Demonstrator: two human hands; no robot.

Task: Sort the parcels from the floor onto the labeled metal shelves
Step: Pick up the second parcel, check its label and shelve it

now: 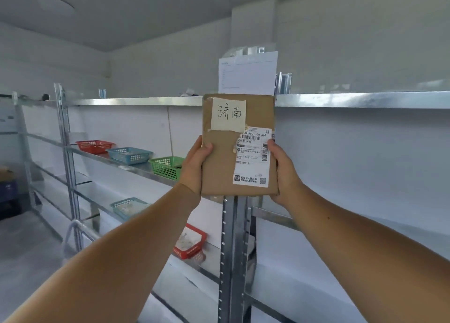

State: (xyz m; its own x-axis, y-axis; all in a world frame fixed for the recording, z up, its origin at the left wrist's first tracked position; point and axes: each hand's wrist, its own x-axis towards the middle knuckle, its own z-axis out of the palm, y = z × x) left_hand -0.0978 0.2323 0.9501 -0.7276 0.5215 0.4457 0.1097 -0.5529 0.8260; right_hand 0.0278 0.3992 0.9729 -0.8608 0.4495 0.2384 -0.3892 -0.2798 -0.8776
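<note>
A flat brown cardboard parcel (pixel 219 166) is held upright in the air in front of the metal shelving, its top edge level with the lip of the top shelf (pixel 365 99) and touching no shelf. The left hand (pixel 196 164) grips its lower left edge, thumb curled over the front face. The right hand (pixel 283 174) clamps the lower right edge the same way, thumb lying on the printed shipping label (pixel 253 157). The fingers behind the parcel are hidden. The step in hand looks like reading the destination, so the handwritten note (pixel 228 114) taped near the top should stay uncovered and facing the eyes. The low grip suits that, though the right thumb could slide outward if the barcode area needs checking. The next job is to match those characters to a shelf label. The white sheet (pixel 248 73) standing on the top shelf just behind the parcel may be such a label, but its print is too small to read. Lowering or shifting the parcel aside would expose the sheet fully. When placing, lay the parcel flat with the note up, clear of the upright post (pixel 230 249). Keep it away from the red basket (pixel 93 146), blue basket (pixel 129 155) and green basket (pixel 165 166) on the middle shelf (pixel 117 163), which seem to hold other items.
</note>
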